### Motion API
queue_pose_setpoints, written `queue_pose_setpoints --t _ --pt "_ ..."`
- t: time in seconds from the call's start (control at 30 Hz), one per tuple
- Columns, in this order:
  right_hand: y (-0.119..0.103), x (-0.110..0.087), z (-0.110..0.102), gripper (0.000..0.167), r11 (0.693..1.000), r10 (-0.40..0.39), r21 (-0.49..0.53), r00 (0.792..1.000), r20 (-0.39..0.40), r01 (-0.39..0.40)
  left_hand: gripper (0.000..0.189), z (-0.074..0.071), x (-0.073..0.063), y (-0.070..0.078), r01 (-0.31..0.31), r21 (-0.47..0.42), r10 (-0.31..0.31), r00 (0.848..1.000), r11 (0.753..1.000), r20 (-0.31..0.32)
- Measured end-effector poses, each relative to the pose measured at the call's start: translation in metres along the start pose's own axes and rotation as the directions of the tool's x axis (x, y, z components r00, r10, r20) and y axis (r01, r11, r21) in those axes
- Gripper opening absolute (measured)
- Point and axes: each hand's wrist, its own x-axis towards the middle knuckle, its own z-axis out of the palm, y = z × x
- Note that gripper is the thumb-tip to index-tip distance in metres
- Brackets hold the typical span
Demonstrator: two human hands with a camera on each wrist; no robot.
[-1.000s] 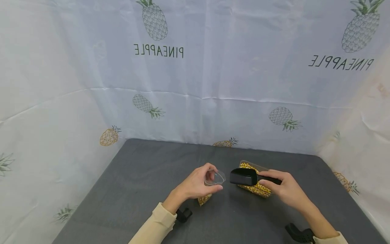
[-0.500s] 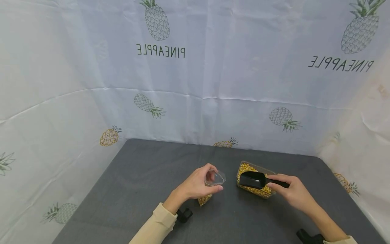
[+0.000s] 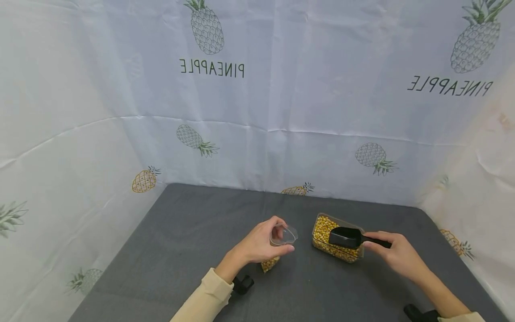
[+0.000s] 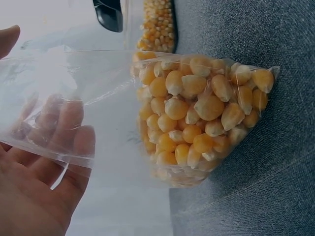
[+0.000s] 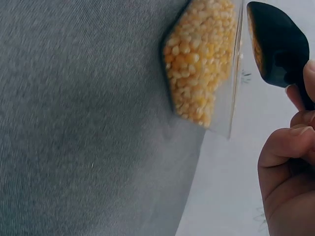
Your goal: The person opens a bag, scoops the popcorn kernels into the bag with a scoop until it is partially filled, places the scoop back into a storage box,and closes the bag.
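Note:
My left hand (image 3: 261, 245) holds a clear plastic bag (image 4: 115, 115) by its top, thumb and fingers spread around the rounded mouth. Corn kernels (image 4: 197, 113) fill the bag's lower part, which hangs down to the grey tabletop. With my right hand (image 3: 398, 255) I grip the handle of a black scoop (image 3: 345, 237), fingers curled round it. The scoop is held above a clear rectangular container (image 5: 225, 108) of loose corn kernels (image 5: 192, 64), apart from them in the right wrist view. How much the scoop contains I cannot tell.
A dark grey cloth covers the table (image 3: 193, 228). White curtains (image 3: 257, 89) printed with pineapples stand behind it and on both sides. A black wrist strap mount (image 3: 243, 284) is on my left wrist, another (image 3: 420, 313) on my right.
My right hand and the scoop have moved right and slightly toward me, from beside the bag's mouth to over the container. My left hand and the bag have stayed in place.

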Motion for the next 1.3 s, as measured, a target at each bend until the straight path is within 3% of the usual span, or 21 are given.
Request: queue_pose_setpoints --t 0.67,1.3 --pt "0.024 0.008 -0.015 0.043 0.996 0.083 -0.016 0.996 0.032 -0.082 0.05 0.0 0.0 -0.001 0.011 0.017 -0.01 1.0 1.0 -0.001" --pt "0.021 0.019 -0.019 0.044 0.992 0.101 -0.077 0.993 0.054 -0.096 0.05 0.0 0.0 -0.001 0.014 0.029 -0.014 1.0 0.999 -0.005"
